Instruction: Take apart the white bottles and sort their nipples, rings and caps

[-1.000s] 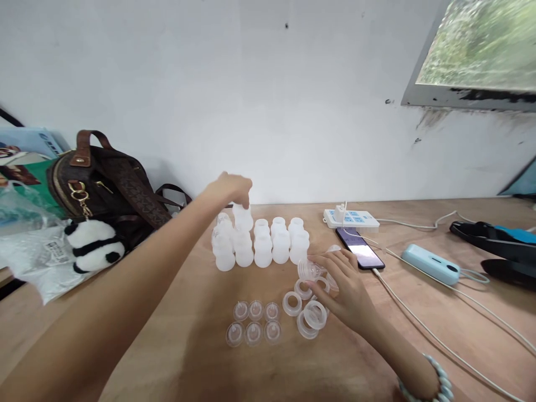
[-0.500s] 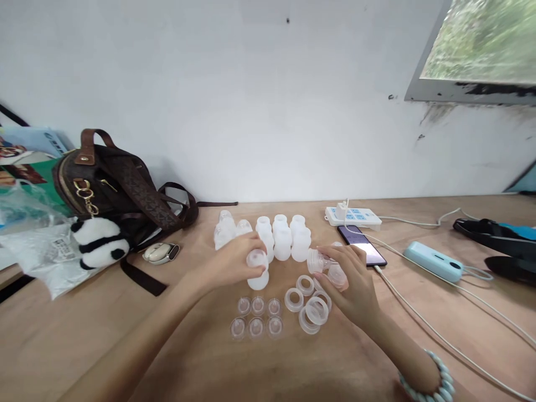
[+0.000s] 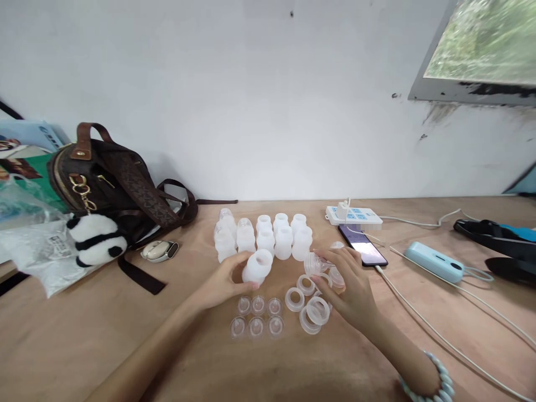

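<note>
My left hand [image 3: 221, 282] is closed round a small translucent white bottle [image 3: 257, 266], tilted with its open mouth towards me, just in front of a cluster of several like bottles [image 3: 263, 237]. My right hand [image 3: 350, 285] holds a clear ribbed cap piece [image 3: 315, 262] between thumb and fingers. Under and beside it lie several white screw rings [image 3: 310, 309]. Several clear nipples [image 3: 256, 317] sit in two rows near the table's front, between my hands.
A brown handbag [image 3: 109, 184] with a panda plush [image 3: 96, 240] stands at the left, a small mouse-like device [image 3: 159, 250] beside it. On the right lie a power strip [image 3: 354, 216], a phone [image 3: 362, 245], a pale blue device [image 3: 432, 262] and white cables [image 3: 444, 340].
My left hand lifted one bottle from the back row, brought it towards me and tilted it mouth forward. My right hand raised the clear cap piece slightly.
</note>
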{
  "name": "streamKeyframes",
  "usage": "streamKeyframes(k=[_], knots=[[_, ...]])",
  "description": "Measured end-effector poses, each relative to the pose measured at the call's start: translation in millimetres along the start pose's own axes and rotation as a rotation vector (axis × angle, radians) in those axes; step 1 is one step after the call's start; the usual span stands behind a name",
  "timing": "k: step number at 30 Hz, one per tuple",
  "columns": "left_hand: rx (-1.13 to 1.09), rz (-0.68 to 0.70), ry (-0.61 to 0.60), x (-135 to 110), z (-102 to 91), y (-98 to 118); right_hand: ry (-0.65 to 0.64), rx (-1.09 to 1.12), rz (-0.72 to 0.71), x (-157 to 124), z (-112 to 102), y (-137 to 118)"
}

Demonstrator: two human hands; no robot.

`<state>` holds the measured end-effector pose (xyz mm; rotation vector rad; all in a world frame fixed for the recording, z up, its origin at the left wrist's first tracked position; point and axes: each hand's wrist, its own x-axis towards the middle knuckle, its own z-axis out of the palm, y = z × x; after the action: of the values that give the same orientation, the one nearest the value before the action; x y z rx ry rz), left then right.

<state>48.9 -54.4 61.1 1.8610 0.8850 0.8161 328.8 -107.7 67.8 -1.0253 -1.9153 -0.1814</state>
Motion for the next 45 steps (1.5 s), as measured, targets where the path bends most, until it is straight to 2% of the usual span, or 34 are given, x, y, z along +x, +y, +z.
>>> streamKeyframes(k=[2,4,8,12,17,25,28,30,32,37,42,43,45], knots=[[0.065,0.075,0.052,-4,-6.3,12,-0.008,0.048,0.021,0,0,-1],[0.078,0.095,0.064,-9,-10.2,21,-0.026,0.112,0.046,-1,0,-3],[-0.035,0.012,0.088,-17,-5.9,25,-0.064,0.229,0.004,-2,1,-9],[-0.183,-0.064,-0.009,-18,5.2,24,-0.065,0.283,-0.043,-3,3,-15],[-0.301,-0.164,-0.036,-18,12.7,27,-0.081,0.326,-0.068,-5,4,-18],[-0.350,-0.347,-0.115,-19,14.7,28,-0.124,0.339,-0.156,-9,6,-16],[-0.310,-0.346,-0.105,-19,15.4,31,-0.123,0.351,-0.155,-8,5,-17],[-0.221,-0.261,-0.055,-20,16.3,34,-0.129,0.363,-0.115,-7,3,-19],[-0.096,-0.121,0.000,-23,17.7,37,-0.139,0.373,-0.047,-6,2,-20],[0.320,0.213,0.114,-29,20.6,30,-0.155,0.416,0.160,-7,4,-17],[0.685,0.638,0.198,-26,19.7,18,-0.304,0.564,0.422,-7,7,-15],[0.720,0.678,0.206,-25,19.6,17,-0.340,0.600,0.460,-7,7,-15],[0.711,0.655,0.213,-25,20.4,17,-0.384,0.644,0.505,-7,7,-15]])
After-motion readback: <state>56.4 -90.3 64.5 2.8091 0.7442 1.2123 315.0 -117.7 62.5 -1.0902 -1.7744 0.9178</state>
